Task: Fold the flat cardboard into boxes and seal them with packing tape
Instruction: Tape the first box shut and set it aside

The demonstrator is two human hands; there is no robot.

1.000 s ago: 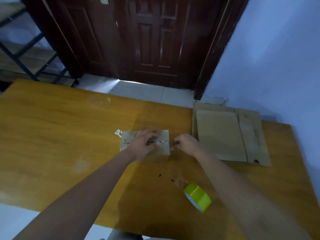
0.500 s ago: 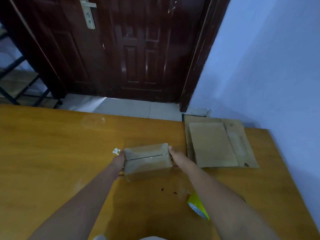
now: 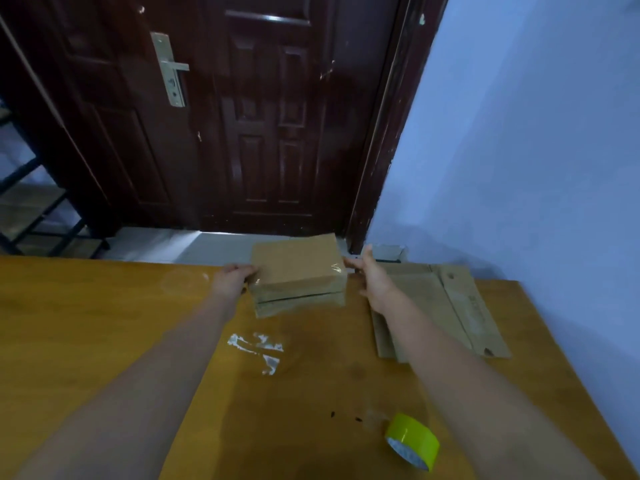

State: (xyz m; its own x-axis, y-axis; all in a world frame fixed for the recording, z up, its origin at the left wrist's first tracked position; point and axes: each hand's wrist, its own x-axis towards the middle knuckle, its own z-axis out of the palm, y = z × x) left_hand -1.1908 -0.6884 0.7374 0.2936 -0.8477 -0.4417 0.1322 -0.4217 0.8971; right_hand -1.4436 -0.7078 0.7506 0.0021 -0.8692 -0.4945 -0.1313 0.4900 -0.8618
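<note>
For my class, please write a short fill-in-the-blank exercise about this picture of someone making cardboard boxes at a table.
1. The folded box is held between the left hand and the right hand, one on each ____.
2. The roll of tape near the right forearm is ____ in colour.
3. The flat cardboard lies on the ____ side of the wooden table.
4. Behind the table stands a dark brown ____.

Missing words: side; yellow; right; door

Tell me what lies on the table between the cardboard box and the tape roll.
In the head view, crumpled clear tape scraps lie below the box; nearer the tape roll only bare tabletop with two dark specks.
</note>
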